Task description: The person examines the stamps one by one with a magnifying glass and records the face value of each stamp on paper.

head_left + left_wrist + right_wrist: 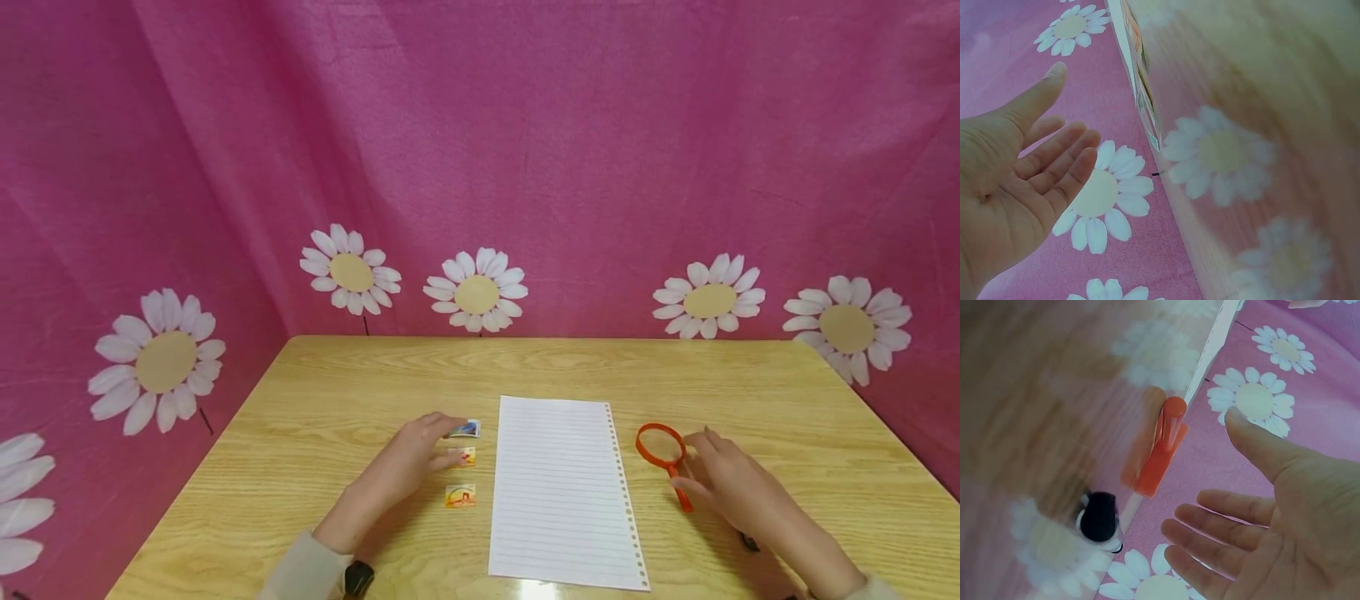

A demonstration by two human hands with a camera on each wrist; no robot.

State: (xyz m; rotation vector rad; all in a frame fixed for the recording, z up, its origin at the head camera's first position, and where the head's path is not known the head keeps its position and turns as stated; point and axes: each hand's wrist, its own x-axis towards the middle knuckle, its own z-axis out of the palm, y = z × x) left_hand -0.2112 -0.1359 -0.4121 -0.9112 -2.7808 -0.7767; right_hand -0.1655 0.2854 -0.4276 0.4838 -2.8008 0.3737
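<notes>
The red, round-rimmed magnifying glass (672,472) lies on the pale wooden worktop (360,367) just left of my spread, empty right fingers (1219,526), its handle slanting near and right, well apart from my relaxed, empty left fingers (1075,175) beside small colourful paper rectangles (461,497).

Your table (585,367) has a pale wood-grain top. Just right of your left hand (401,462) lie three cards: a blue one (471,429) at your fingertips, a yellow-red one (469,456) by your thumb, and an orange-yellow one (461,496) nearer you. Lined paper (562,492) lies between your hands, its holes towards your right hand (738,483). A red magnifier (673,477) lies just left of that hand; a black item (748,542) sits partly hidden by its wrist.
</notes>
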